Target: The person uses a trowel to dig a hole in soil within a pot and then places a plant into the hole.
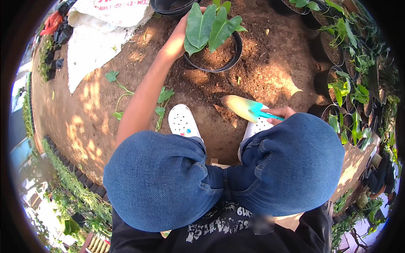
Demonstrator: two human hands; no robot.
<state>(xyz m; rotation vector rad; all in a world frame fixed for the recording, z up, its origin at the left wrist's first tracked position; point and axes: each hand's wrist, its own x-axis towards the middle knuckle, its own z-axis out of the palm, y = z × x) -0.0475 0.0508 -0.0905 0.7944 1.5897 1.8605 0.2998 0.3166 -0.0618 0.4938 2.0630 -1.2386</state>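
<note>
My left hand (183, 30) reaches forward to a potted plant with broad green leaves (200, 27). The leaves cover most of its fingers, so whether it grips the plant or the rim is hidden. The plant stands in a round black pot (221, 69) with brown soil (213, 58) inside. Close to my right knee, my right hand (281, 114) holds a hand trowel (242, 107) by its turquoise handle. The trowel's soil-stained, yellowish blade points left, just above loose soil (227, 115) on the ground.
Cut leafy stems (121, 91) lie on the ground beside my left forearm. A white woven sack (91, 47) is at the far left, near stacked black pots (174, 9). Rows of potted plants (340, 88) line the right side. My white clogs (182, 118) flank the loose soil.
</note>
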